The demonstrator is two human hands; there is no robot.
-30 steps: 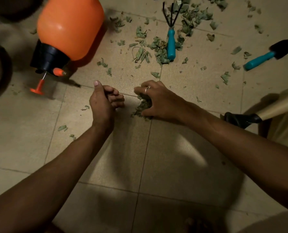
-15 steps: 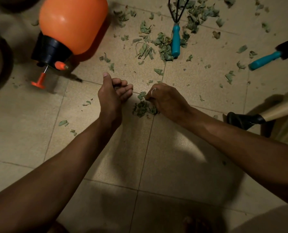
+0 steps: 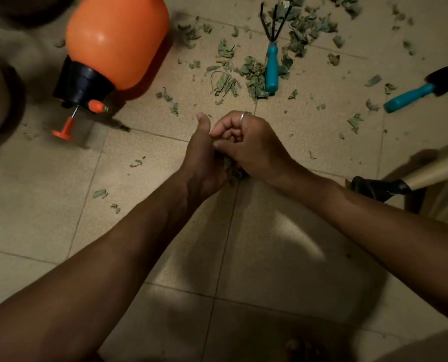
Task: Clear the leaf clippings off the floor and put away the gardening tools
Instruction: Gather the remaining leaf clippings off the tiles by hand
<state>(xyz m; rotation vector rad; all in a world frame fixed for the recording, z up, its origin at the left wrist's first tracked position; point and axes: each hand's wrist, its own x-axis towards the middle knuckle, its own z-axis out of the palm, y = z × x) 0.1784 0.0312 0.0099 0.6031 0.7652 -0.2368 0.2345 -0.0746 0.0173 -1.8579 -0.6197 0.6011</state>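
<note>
Tiled floor (image 3: 48, 218) open nearside; right hand (image 3: 253, 146) pinches clippings (image 3: 237, 175) against left hand (image 3: 204, 160), left grip unclear.

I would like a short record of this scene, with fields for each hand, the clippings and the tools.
left hand: against the right hand, fingers hidden
right hand: fingers curled on leaf clippings
rake: flat on the floor, untouched
trowel: flat at the right, untouched
sprayer: on its side, at the left
loose clippings: scattered around the rake
</note>
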